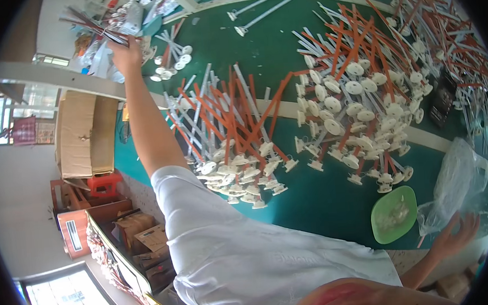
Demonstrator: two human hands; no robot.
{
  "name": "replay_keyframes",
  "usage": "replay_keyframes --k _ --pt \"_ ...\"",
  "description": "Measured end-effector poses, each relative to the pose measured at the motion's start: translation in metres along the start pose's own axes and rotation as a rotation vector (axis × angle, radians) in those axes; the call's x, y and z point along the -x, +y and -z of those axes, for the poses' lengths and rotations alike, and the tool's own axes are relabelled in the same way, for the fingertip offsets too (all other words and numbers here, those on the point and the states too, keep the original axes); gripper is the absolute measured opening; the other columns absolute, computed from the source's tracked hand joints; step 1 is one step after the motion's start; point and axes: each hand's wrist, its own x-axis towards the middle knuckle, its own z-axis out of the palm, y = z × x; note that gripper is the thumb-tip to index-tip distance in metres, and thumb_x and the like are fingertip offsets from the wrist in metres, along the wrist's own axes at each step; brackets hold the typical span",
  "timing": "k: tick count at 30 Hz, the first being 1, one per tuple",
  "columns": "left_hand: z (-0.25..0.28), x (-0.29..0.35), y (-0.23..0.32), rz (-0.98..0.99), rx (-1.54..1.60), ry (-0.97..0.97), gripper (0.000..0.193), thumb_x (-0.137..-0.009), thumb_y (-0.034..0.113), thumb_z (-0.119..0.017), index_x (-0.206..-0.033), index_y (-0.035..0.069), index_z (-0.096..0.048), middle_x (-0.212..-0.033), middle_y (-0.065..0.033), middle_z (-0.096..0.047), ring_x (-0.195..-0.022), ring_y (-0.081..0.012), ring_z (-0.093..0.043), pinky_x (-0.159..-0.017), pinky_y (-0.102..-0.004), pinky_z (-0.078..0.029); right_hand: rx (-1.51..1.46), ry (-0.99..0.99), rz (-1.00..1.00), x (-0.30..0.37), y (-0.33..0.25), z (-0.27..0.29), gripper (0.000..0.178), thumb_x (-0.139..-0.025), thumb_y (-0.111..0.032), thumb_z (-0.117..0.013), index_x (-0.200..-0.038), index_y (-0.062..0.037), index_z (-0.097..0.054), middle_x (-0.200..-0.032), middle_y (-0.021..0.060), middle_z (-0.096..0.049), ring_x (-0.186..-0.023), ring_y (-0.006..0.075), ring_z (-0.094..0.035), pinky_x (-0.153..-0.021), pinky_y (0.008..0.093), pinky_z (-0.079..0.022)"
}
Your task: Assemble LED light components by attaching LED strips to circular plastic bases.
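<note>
We stretch our left hand (126, 52) far across the green bench (314, 204), its grip closed on a bundle of thin rods (94, 24). Our right hand (455, 232) lies open, fingers spread, on one clear plastic bag (458, 181). One green dish (393, 214) sits beside it. Two big heaps of white-and-orange sticks (237, 130), too many to count.

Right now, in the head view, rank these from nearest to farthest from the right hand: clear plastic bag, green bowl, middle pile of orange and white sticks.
From the right hand:
1. Clear plastic bag, touching it.
2. Green bowl, just left.
3. Middle pile of orange and white sticks, far left.
</note>
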Motion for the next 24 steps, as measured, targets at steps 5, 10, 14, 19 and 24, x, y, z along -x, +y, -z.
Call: replay_keyframes --k 5,10,14,19,24 --pt "0.018 -0.021 -0.021 -0.267 0.993 0.008 0.052 -0.086 0.003 -0.062 -0.131 0.004 -0.034 -0.125 -0.0103 -0.050 -0.110 -0.0180 -0.050 -0.095 -0.0318 -0.039 0.099 0.009 0.098 -0.001 -0.004 -0.015 0.024 -0.088 -0.007 -0.063 -0.111 0.0022 -0.060 -0.132 0.0187 -0.045 -0.115 0.0300 -0.054 -0.083 0.0363 -0.055" --pt "0.048 -0.008 0.015 -0.185 1.177 -0.086 0.050 -0.086 -0.002 -0.061 -0.129 0.005 -0.036 -0.116 -0.0085 -0.054 -0.105 -0.0182 -0.054 -0.094 -0.0322 -0.040 0.040 0.020 0.086 0.002 0.000 -0.009 0.023 -0.089 -0.007 -0.062 -0.110 0.0013 -0.061 -0.134 0.0187 -0.044 -0.114 0.0298 -0.055 -0.083 0.0362 -0.054" --pt "0.030 -0.028 -0.003 -0.150 0.643 -0.035 0.036 -0.084 0.008 -0.065 -0.112 0.001 -0.043 -0.102 -0.0117 -0.058 -0.091 -0.0251 -0.061 -0.078 -0.0360 -0.048 0.057 0.000 0.112 0.004 0.002 -0.010 0.021 -0.089 -0.008 -0.062 -0.109 0.0002 -0.062 -0.133 0.0181 -0.044 -0.115 0.0298 -0.054 -0.083 0.0358 -0.054" --pt "0.012 -0.011 -0.006 -0.072 -0.200 -0.207 0.049 -0.082 0.034 -0.059 -0.114 0.002 -0.042 -0.105 -0.0276 -0.062 -0.100 -0.0467 -0.058 -0.086 -0.0500 -0.045 0.113 -0.057 0.130 0.007 0.002 -0.017 0.019 -0.089 -0.009 -0.062 -0.106 -0.0015 -0.063 -0.133 0.0174 -0.045 -0.116 0.0293 -0.053 -0.084 0.0362 -0.054" --pt "-0.004 0.015 0.006 0.008 -0.568 -0.372 0.048 -0.081 0.028 -0.054 -0.122 0.007 -0.040 -0.113 -0.0287 -0.059 -0.106 -0.0447 -0.057 -0.091 -0.0520 -0.043 0.115 -0.134 0.139 0.003 -0.005 -0.026 0.015 -0.089 -0.009 -0.062 -0.102 -0.0018 -0.064 -0.133 0.0170 -0.046 -0.117 0.0301 -0.052 -0.092 0.0406 -0.049"
